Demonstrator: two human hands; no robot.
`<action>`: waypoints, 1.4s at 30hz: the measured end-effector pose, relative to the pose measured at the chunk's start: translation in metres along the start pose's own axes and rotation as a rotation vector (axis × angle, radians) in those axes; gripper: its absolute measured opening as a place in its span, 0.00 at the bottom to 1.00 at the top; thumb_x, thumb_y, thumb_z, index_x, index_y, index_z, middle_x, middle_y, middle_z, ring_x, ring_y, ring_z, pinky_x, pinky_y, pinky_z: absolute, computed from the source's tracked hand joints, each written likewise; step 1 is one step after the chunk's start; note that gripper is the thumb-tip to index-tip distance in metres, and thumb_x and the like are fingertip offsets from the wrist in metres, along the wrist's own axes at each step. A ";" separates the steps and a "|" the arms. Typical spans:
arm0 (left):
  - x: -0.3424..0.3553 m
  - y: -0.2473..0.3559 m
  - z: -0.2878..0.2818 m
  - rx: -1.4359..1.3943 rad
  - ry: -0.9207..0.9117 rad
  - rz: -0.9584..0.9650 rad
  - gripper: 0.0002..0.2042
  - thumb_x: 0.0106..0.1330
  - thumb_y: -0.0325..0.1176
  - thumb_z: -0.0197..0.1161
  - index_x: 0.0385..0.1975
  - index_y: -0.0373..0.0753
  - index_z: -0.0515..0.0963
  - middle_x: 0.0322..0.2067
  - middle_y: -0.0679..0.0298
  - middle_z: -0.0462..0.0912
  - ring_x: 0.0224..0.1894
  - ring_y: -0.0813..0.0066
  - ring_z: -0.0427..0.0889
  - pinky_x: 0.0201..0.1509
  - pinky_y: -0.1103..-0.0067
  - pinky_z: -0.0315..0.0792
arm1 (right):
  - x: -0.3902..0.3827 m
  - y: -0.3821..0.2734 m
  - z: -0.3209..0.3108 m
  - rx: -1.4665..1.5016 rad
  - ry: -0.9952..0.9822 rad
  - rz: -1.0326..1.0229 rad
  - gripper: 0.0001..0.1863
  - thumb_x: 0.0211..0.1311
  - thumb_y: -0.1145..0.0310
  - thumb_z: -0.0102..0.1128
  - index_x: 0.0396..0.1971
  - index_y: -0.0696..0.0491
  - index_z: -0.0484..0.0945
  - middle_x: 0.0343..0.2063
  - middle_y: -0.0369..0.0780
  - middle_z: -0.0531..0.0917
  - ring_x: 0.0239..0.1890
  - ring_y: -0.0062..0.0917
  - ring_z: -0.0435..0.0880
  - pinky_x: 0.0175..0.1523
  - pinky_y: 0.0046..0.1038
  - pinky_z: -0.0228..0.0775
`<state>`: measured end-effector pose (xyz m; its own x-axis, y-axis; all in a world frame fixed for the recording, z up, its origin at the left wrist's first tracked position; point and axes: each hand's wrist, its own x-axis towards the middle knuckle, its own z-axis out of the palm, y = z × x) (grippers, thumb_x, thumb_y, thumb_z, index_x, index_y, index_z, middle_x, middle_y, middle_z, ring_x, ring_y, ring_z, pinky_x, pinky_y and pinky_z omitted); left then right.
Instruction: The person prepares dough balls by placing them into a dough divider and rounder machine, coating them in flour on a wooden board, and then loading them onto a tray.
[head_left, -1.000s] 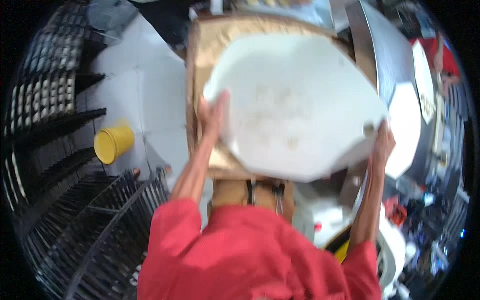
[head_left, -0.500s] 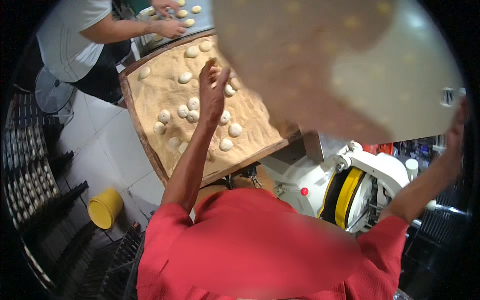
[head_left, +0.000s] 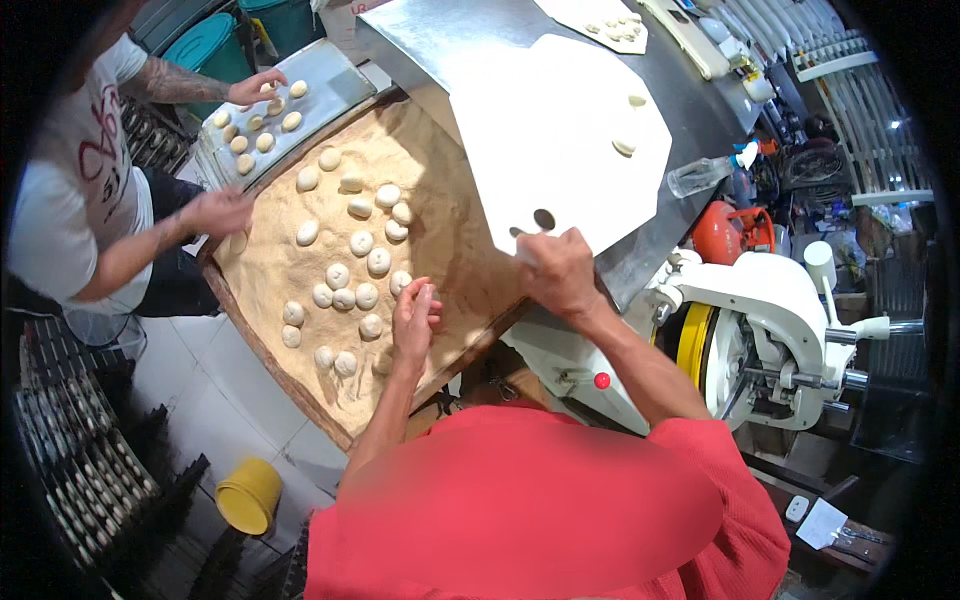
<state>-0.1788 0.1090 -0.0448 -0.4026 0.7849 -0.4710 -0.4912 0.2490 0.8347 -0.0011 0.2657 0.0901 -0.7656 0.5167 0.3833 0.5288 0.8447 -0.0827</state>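
Note:
A white board (head_left: 560, 130) with cut-out hand holes extends over the metal table, and my right hand (head_left: 562, 272) grips its near corner beside the holes. Two pale dough pieces (head_left: 624, 147) rest toward the board's right side. My left hand (head_left: 414, 318) hovers over the near part of a wooden-framed tray (head_left: 275, 353) spread with tan crumbs (head_left: 455, 270); its fingers are apart and slightly bent, with nothing in them. Several round dough balls (head_left: 366, 295) lie on the crumbs, mostly left of and beyond my left hand.
At left, a co-worker's hands (head_left: 220, 212) work at the crumb tray and a metal baking tray (head_left: 325, 75) holding dough balls. A metal table (head_left: 690, 225) carries a spray bottle (head_left: 698, 177). A white machine (head_left: 770, 330) stands right, a yellow bucket (head_left: 247, 495) on the floor.
The board, raised and tilted at the upper right before, is now lower and farther away. My right hand is now at its near corner. My left hand has drawn nearer to me; more dough balls show.

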 end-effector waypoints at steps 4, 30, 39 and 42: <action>0.004 0.015 0.047 -0.126 -0.190 -0.054 0.24 0.79 0.48 0.50 0.64 0.36 0.67 0.52 0.62 0.76 0.46 0.78 0.77 0.46 0.79 0.74 | -0.029 0.011 0.038 0.139 -0.039 0.143 0.10 0.50 0.66 0.71 0.34 0.44 0.81 0.19 0.32 0.81 0.20 0.28 0.77 0.33 0.32 0.59; 0.130 0.040 0.229 0.480 0.201 0.242 0.21 0.76 0.35 0.54 0.64 0.34 0.66 0.51 0.60 0.77 0.45 0.78 0.76 0.48 0.80 0.71 | 0.085 0.379 0.041 1.044 -0.270 0.631 0.22 0.53 0.60 0.77 0.40 0.57 0.77 0.37 0.39 0.80 0.32 0.20 0.78 0.40 0.27 0.74; 0.028 -0.061 0.157 0.226 0.499 -0.505 0.13 0.76 0.41 0.56 0.50 0.39 0.71 0.38 0.66 0.77 0.31 0.78 0.76 0.33 0.78 0.73 | 0.165 0.676 0.063 0.010 0.560 1.151 0.32 0.60 0.60 0.69 0.63 0.54 0.70 0.62 0.48 0.75 0.65 0.44 0.73 0.68 0.41 0.65; 0.034 -0.045 0.172 0.188 0.538 -0.543 0.12 0.75 0.41 0.57 0.47 0.40 0.72 0.35 0.66 0.78 0.29 0.78 0.77 0.31 0.79 0.73 | 0.158 0.753 0.078 -0.238 0.315 1.444 0.37 0.59 0.60 0.66 0.67 0.52 0.64 0.67 0.50 0.66 0.69 0.47 0.66 0.71 0.47 0.62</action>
<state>-0.0376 0.2222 -0.0494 -0.4859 0.1552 -0.8601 -0.6069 0.6483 0.4598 0.2472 0.9944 0.0166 0.5468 0.7876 0.2840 0.8102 -0.4122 -0.4168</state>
